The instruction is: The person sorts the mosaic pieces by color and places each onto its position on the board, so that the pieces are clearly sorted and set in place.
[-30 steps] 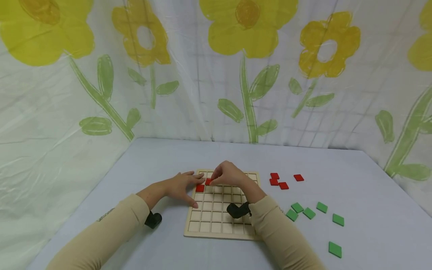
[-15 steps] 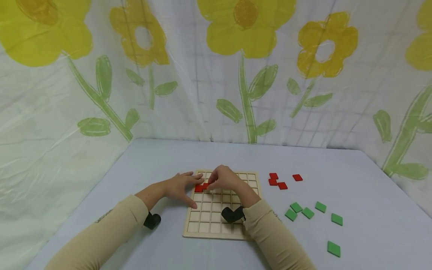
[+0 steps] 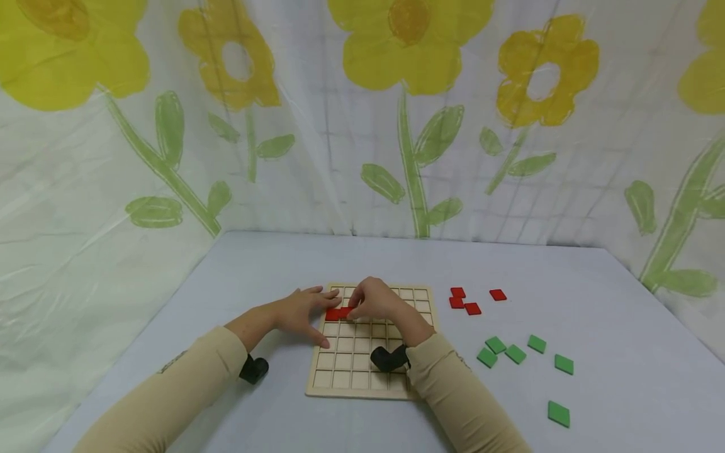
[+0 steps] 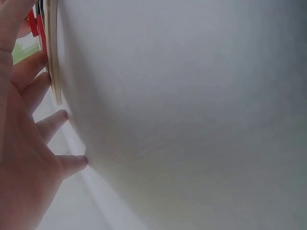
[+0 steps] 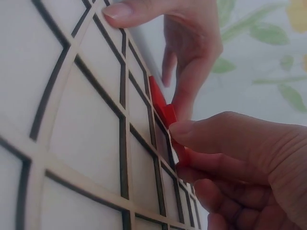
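Observation:
A wooden grid board (image 3: 342,362) lies on the table under both hands. My right hand (image 3: 376,301) pinches a red square tile (image 5: 169,114) between thumb and fingers. The tile is slightly tilted against the grid in the right wrist view. Just left of it, another red tile (image 3: 332,314) sits in a cell near the board's left edge. My left hand (image 3: 296,314) rests at that edge with fingers spread and thumb on the board. In the left wrist view its other fingertips touch the board's rim and the table.
Several loose red tiles (image 3: 472,309) lie right of the board. Nearer, several green tiles (image 3: 515,354) are scattered on the white table (image 3: 272,264). A curtain with painted flowers (image 3: 408,38) hangs behind. Each wrist wears a black device (image 3: 253,369).
My right hand has shifted slightly left and toward me with the red tile, which now lines up beside the other one. The left hand has kept its place on the board.

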Action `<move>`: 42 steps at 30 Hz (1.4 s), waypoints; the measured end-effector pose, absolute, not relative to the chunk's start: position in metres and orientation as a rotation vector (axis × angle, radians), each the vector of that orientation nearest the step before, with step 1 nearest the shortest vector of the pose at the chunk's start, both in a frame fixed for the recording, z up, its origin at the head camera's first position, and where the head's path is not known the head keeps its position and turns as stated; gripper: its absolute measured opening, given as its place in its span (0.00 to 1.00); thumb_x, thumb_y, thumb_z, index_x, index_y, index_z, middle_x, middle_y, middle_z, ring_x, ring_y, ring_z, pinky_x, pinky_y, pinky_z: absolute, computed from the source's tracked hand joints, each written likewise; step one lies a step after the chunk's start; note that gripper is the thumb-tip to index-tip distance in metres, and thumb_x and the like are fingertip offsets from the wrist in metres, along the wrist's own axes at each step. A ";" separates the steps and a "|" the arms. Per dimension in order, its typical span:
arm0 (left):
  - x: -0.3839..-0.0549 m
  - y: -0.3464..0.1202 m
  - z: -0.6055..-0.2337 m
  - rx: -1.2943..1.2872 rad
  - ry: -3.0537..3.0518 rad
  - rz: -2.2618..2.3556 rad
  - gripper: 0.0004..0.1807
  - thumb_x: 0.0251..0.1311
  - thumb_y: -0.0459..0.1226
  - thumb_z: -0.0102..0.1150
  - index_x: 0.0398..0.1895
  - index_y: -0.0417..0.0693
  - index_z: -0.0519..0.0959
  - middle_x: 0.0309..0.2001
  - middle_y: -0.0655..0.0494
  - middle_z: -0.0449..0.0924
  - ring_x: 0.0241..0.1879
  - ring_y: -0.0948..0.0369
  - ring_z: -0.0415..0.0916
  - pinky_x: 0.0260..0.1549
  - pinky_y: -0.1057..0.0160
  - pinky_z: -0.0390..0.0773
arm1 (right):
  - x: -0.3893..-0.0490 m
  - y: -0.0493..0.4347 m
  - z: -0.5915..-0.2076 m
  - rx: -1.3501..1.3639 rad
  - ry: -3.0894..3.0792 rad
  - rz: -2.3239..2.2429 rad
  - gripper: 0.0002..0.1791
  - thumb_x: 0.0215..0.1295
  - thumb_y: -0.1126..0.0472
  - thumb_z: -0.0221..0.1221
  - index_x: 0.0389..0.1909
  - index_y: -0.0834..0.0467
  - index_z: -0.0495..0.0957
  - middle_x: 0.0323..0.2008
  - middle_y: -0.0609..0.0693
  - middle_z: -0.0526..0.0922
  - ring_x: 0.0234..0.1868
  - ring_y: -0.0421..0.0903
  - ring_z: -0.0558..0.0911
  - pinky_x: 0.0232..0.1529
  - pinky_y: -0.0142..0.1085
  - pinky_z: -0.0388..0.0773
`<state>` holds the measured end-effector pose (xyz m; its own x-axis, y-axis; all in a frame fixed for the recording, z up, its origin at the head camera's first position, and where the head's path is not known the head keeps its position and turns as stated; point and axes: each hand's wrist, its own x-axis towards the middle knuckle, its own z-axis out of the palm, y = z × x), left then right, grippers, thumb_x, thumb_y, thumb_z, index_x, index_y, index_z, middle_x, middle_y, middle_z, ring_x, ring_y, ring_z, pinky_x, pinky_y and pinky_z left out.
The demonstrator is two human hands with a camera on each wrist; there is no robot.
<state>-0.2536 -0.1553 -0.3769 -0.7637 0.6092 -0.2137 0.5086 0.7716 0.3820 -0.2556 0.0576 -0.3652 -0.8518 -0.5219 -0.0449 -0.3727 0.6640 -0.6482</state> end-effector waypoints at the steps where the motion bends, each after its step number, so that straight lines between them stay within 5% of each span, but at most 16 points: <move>1: -0.253 -0.156 -0.377 0.855 2.639 0.436 0.49 0.39 0.60 0.69 0.68 0.57 0.64 0.72 0.62 0.52 0.73 0.46 0.40 0.63 0.30 0.40 | -0.256 0.057 -0.365 -0.723 2.650 -0.961 0.06 0.52 0.63 0.67 0.30 0.61 0.84 0.25 0.50 0.83 0.22 0.39 0.74 0.24 0.29 0.71; 42: -0.251 -0.156 -0.375 0.865 2.638 0.463 0.48 0.40 0.59 0.69 0.67 0.56 0.64 0.72 0.60 0.52 0.73 0.45 0.40 0.63 0.30 0.39 | -0.251 0.057 -0.366 -0.776 2.704 -0.890 0.10 0.50 0.62 0.68 0.33 0.62 0.84 0.30 0.52 0.83 0.27 0.41 0.77 0.29 0.31 0.75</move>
<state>-0.2511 -0.1556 -0.3754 -0.7630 0.6139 -0.2024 0.5082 0.7632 0.3990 -0.2507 0.0570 -0.3664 -0.8447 -0.5350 -0.0163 -0.4207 0.6825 -0.5977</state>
